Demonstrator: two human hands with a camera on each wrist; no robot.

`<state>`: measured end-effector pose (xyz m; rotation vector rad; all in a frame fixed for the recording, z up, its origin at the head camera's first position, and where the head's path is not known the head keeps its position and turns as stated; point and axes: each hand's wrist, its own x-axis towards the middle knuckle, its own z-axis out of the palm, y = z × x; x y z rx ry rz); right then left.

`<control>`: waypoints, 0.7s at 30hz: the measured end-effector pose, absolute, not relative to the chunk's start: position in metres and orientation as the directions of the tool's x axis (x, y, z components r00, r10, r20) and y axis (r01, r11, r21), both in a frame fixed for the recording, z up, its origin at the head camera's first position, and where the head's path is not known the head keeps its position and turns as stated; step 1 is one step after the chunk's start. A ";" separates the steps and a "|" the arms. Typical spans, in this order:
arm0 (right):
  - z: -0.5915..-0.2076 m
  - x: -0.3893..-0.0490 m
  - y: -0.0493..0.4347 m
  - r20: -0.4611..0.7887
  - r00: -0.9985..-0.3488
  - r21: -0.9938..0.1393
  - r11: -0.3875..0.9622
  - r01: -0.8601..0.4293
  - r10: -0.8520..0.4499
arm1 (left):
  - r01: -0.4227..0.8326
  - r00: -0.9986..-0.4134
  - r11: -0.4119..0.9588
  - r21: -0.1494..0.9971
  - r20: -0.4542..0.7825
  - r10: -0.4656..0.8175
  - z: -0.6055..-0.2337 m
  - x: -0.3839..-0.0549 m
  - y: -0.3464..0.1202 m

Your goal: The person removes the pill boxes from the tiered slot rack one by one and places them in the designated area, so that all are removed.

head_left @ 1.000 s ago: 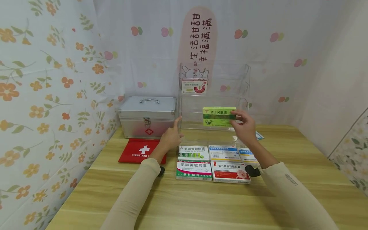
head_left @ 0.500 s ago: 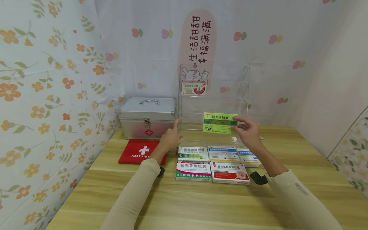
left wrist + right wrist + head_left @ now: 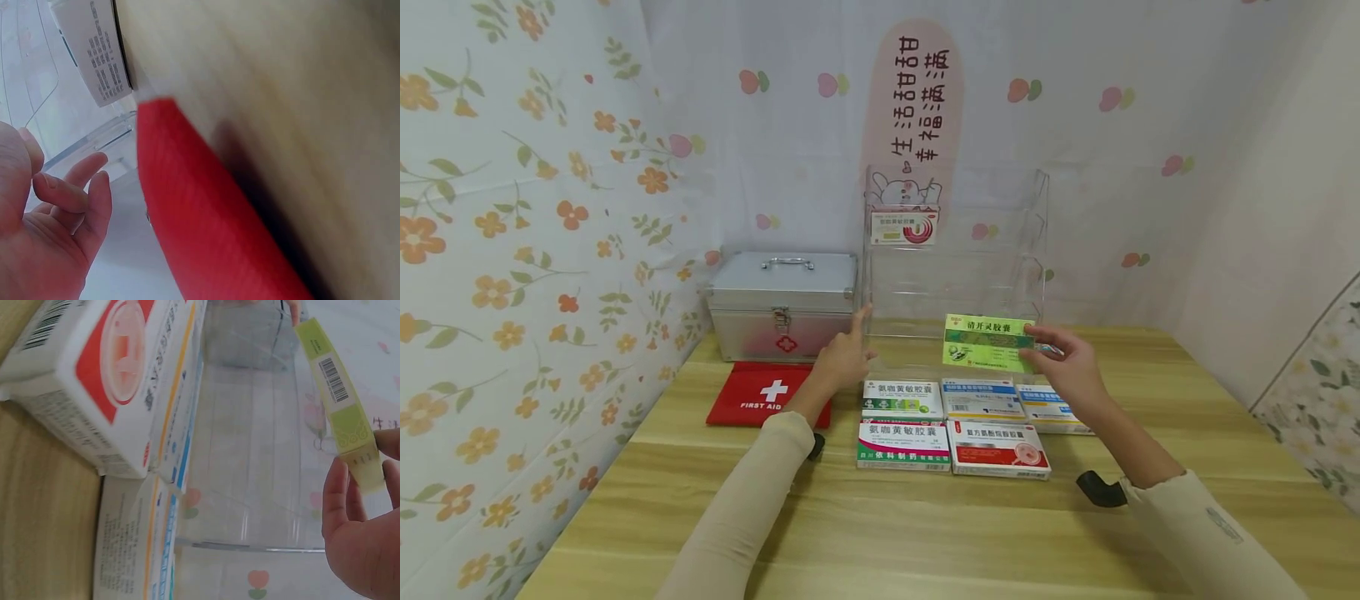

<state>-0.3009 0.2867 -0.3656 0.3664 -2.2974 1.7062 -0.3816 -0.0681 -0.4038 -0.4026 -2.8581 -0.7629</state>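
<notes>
My right hand pinches the right end of a green medicine box between thumb and fingers. The box is in the air before the lower part of a clear display rack, its printed face tilted upward. In the right wrist view its barcode side shows. My left hand is at the rack's lower left edge, index finger extended against the side. In the left wrist view the other fingers of the left hand are loosely bent. A white-and-red medicine box stands at the rack's upper left.
Several medicine boxes, including a white-and-red one and a green-and-pink one, lie in two rows before the rack. Left of it are a silver first-aid case and a red pouch. The wooden table extends toward me.
My right hand has moved down and slightly right with the green medicine box, away from the shelf. The box's face has tipped upward. The left hand stays at the rack.
</notes>
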 end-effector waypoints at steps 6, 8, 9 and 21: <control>-0.373 -0.293 0.299 0.284 -0.958 -0.906 0.312 -0.284 -0.047 | 0.305 -0.951 0.840 0.449 0.196 0.240 -0.402 -0.383 -0.069; -0.374 -0.291 0.303 0.278 -0.960 -0.906 0.322 -0.275 -0.038 | 0.312 -0.948 0.836 0.451 0.204 0.244 -0.400 -0.383 -0.070; -0.375 -0.290 0.305 0.274 -0.961 -0.906 0.327 -0.270 -0.034 | 0.314 -0.947 0.838 0.446 0.211 0.243 -0.399 -0.383 -0.071; -0.383 -0.273 0.334 0.257 -0.966 -0.907 0.340 -0.250 -0.025 | 0.362 -0.917 0.819 0.445 0.329 0.226 -0.394 -0.383 -0.082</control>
